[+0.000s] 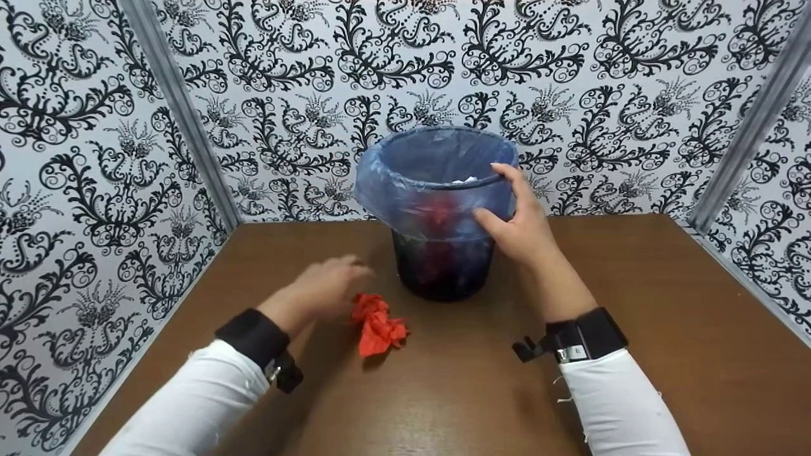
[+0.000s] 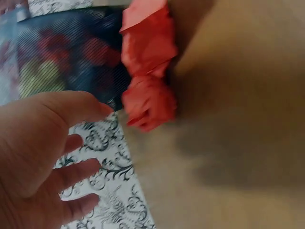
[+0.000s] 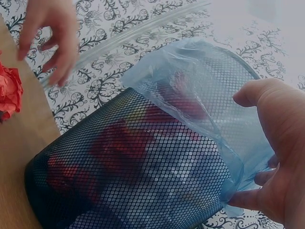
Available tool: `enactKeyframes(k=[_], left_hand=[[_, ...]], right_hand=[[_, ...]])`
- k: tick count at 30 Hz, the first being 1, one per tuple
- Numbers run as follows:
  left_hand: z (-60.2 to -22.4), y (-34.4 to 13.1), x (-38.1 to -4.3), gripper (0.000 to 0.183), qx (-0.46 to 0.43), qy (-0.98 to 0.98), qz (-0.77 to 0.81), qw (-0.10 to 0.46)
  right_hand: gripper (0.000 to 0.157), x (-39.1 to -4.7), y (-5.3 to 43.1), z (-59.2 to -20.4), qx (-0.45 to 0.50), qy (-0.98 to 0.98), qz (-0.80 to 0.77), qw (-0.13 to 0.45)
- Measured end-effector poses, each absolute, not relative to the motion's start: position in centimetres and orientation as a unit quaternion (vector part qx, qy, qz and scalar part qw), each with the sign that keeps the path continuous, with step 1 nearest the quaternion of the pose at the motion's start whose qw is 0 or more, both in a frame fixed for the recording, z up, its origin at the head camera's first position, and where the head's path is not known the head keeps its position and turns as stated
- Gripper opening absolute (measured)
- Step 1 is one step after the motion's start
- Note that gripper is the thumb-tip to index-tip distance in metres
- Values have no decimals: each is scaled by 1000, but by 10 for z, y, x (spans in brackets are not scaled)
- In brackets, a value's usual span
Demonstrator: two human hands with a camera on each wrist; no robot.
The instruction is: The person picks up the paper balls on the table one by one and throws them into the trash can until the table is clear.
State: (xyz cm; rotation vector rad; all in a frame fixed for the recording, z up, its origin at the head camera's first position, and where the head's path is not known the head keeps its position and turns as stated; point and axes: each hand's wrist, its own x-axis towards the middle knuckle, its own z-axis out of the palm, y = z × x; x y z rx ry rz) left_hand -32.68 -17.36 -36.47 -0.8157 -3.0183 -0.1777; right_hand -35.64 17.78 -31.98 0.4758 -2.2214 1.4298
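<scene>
A black mesh wastebasket (image 1: 447, 272) stands upright on the table, with a translucent blue bin liner (image 1: 386, 190) folded over its rim. My right hand (image 1: 526, 231) holds the basket's right side at the rim, thumb on the liner in front and a fingertip over the edge. Red, white and yellowish crumpled pieces (image 3: 116, 148) show through the mesh. On the table left of the basket lies a crumpled piece of red paper (image 1: 378, 326). Slightly blurred, my left hand (image 1: 323, 288) hovers just beside the paper, fingers loosely extended and holding nothing.
Beneath everything is a brown wooden table (image 1: 456, 380). Patterned black-and-white panels (image 1: 285, 114) enclose its back and both sides, close behind the basket. Each wrist wears a black strap (image 1: 253, 335) with a small camera.
</scene>
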Motion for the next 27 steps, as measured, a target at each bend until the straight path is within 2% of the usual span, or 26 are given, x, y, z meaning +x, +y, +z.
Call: enactKeyframes(k=[9,11,18,21,27], left_hand=[[-390,-167,-326,48,-327,-940,-96,0],[-393,-166,-327,47,-328,-939,-106,-3],[-407,-173,-333,19,-313,-939,-146,-4],[-412,-177,-336,14,-316,-937,-148,7],[-418,-181,-338,8,-302,-938,-168,-7]], right_hand=[[74,-355,178,-320,174,-806,520,222],[74,-354,178,-319,174,-807,520,220],[74,-355,178,-318,176,-806,521,218],[73,-356,178,-320,179,-807,517,223],[73,-360,179,-323,190,-799,516,243]])
